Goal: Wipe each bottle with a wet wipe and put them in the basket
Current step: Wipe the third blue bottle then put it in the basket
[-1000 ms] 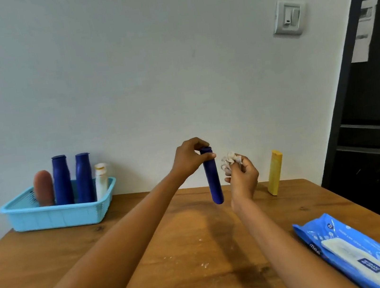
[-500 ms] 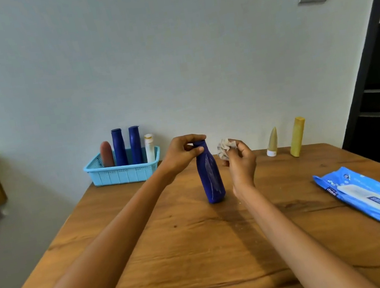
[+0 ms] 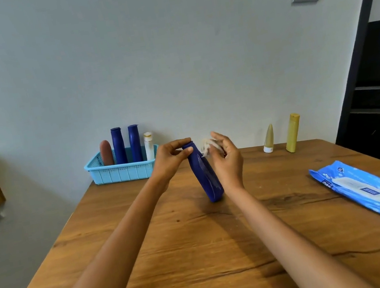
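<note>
The blue bottle (image 3: 205,173) stands tilted mid-table, its base down – your left hand (image 3: 171,163) pinches its cap end, your right hand (image 3: 226,160) grips the wet wipe (image 3: 205,146) against its neck. Steady the top, then wipe downward – the basket (image 3: 121,171) waits beyond.

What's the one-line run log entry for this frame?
phase: wiping | left hand: grips blue bottle top, tilted on table | right hand: holds wet wipe | basket: four bottles

head cam | 1 view, wide | faces fwd+down | over table (image 3: 201,254), wall behind
</note>
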